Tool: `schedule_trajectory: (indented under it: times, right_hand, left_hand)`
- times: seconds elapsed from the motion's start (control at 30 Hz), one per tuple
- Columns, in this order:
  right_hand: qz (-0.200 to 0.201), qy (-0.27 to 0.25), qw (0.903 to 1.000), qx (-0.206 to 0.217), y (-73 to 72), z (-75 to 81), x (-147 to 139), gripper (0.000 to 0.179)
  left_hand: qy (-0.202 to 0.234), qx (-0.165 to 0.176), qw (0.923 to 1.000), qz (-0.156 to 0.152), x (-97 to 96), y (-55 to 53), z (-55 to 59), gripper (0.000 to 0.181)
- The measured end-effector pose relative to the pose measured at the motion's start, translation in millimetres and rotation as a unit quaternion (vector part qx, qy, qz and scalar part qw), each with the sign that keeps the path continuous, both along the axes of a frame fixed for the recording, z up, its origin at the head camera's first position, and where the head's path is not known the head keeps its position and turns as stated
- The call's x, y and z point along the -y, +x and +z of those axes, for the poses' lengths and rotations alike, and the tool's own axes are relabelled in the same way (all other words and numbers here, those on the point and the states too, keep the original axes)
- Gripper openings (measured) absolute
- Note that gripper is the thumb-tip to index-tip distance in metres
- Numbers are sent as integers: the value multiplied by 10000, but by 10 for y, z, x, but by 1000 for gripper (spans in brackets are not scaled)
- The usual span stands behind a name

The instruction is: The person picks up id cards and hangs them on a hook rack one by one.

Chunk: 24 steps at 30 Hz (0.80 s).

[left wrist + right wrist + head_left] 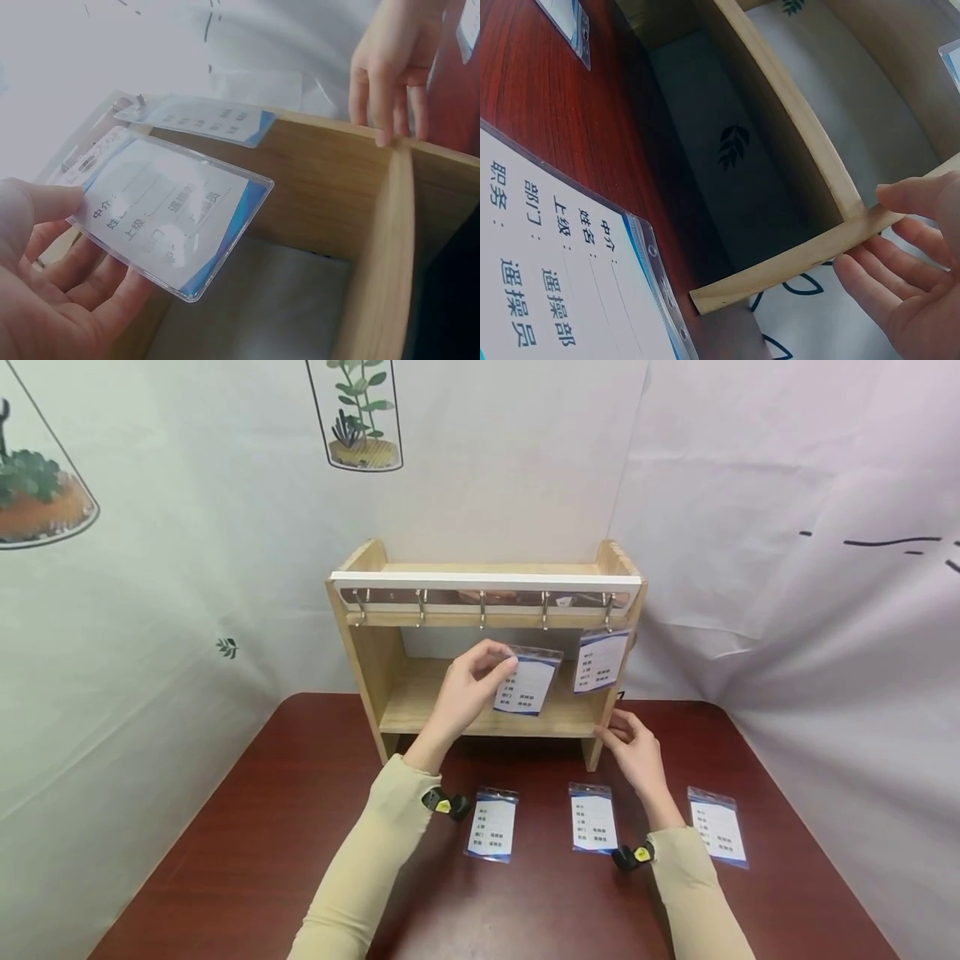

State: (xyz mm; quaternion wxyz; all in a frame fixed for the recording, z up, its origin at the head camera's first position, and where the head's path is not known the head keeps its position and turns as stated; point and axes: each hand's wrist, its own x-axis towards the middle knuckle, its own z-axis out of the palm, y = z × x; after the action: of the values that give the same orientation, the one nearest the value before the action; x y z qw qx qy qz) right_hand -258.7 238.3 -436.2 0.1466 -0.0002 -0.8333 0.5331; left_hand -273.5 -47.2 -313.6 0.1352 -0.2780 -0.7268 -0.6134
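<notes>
My left hand (474, 681) pinches the edge of a clear-sleeved badge card (529, 683) between thumb and fingers, in front of a wooden rack (367, 672), below its row of hooks. The left wrist view shows this card (165, 214) tilted, with blue corners and printed lines. Another badge card (602, 662) hangs from the rightmost hook (609, 607). At the rack's right side, my right hand (633, 750) holds the side panel low down. The right wrist view shows the thumb on the panel's edge (810, 251) and the other fingers bent along its outer face.
Three more badge cards lie on the dark red table: one left of centre (492, 825), one in the middle (593, 818) and one at the right (717, 828). Other hooks (421, 606) on the rail hold no card. A pale cloth (825, 635) surrounds the table.
</notes>
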Motion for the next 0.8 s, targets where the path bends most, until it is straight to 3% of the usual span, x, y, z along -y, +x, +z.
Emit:
schedule_trajectory:
  times: [0.23,0.57,0.8]
  right_hand:
    - [-25,3,10000,29,2,1,7,56]
    - [-28,32,10000,28,26,17,4,55]
    - [1,-60,9999,100,31,23,4,56]
  left_hand:
    - [345,-32,9992,214,-94,-28,73,18]
    - [671,12,9974,278,-189,-63,106,19]
    - [709,-252,9961,467,-257,-75,118,20]
